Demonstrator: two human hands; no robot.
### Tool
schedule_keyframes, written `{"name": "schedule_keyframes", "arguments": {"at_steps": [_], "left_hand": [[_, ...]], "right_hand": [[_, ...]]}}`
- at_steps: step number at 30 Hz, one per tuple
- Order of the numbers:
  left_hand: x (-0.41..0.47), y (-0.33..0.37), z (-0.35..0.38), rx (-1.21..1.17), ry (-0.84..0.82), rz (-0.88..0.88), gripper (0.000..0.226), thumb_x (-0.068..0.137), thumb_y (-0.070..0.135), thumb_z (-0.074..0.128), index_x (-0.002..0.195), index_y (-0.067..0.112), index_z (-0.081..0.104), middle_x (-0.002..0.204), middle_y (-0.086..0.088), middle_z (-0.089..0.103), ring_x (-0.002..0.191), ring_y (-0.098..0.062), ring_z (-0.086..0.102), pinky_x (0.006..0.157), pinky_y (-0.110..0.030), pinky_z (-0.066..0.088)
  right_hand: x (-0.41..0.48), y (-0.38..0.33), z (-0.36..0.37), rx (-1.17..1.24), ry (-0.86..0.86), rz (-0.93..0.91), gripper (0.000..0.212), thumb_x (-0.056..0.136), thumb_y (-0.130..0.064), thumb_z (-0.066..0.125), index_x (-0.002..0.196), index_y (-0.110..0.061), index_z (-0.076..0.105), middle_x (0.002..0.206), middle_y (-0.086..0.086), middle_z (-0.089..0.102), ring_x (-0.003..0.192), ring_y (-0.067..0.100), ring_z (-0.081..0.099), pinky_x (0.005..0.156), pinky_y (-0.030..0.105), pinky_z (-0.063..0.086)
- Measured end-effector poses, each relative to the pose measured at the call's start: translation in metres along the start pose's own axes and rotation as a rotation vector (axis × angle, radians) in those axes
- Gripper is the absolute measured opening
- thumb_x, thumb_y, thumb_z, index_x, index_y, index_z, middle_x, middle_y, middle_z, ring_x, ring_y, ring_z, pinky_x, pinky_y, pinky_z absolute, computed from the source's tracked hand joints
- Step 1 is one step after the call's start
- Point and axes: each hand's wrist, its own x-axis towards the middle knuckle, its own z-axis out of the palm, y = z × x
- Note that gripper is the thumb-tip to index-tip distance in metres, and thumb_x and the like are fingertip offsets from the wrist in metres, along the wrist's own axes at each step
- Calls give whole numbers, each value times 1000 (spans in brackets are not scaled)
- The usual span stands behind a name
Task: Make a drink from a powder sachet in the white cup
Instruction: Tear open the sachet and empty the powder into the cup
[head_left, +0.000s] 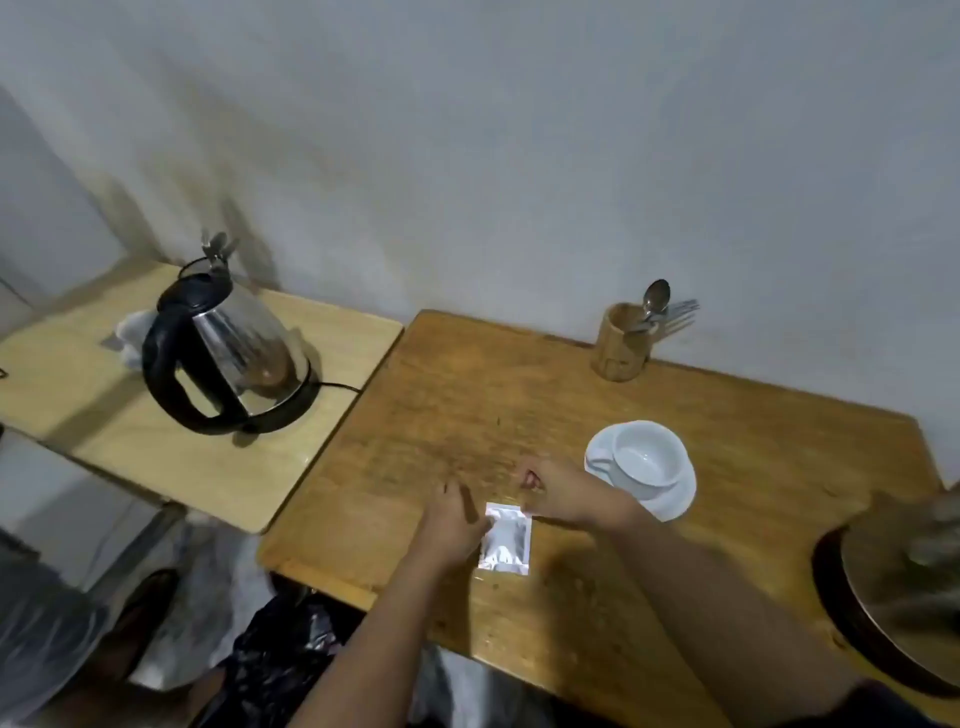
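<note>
Two hands (452, 525) (563, 491) gripping sachet (506, 540), cup (649, 460) beside

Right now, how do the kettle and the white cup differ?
The kettle is shiny metal with a black handle; the cup is plain white. The kettle sits on the paler side table, the cup on a saucer near the right hand. Both stand upright.

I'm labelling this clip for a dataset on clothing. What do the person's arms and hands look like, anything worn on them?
Both forearms are bare up to the bottom frame edge: no sleeves, watch or bracelet show. The left hand and right hand wear no gloves, and no rings can be made out in the blur. A reddish patch at the right hand's fingertips may be nail polish, but that is uncertain.
</note>
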Motion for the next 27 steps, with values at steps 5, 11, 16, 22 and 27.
{"name": "schedule_keyframes", "arguments": {"at_steps": [5,11,16,22,27], "left_hand": [[-12,2,29,-195,10,-9,50,71,18,74,113,5,50,120,-13,47,115,-27,50,96,-33,45],[-15,11,47,-244,68,-23,45,72,20,73,109,2,53,115,-16,52,109,-28,50,80,-26,38],[-9,5,43,-177,24,29,32,68,18,76,93,10,57,107,-14,56,105,-28,51,77,-28,37],[-14,2,26,-650,11,64,19,73,13,73,74,17,54,77,-5,57,73,-16,54,57,-19,41],[-8,47,-27,-1138,-8,114,11,79,0,66,79,10,64,67,1,68,65,-14,60,52,-14,51]], "right_hand": [[6,4,23,-78,-117,99,53,74,-21,72,121,-14,49,125,10,50,114,25,46,85,32,40],[14,2,29,-29,-134,137,50,73,-7,66,118,-13,47,114,9,51,94,20,46,56,19,33],[12,0,26,-72,-153,132,17,78,-2,54,88,-16,50,87,4,52,83,22,49,53,22,29],[-13,-5,-3,281,19,81,15,84,-1,53,78,-14,57,74,3,54,68,12,46,56,18,35],[-39,-21,-51,638,253,82,5,86,-11,61,85,-15,62,80,4,60,76,13,55,69,19,43]]}}
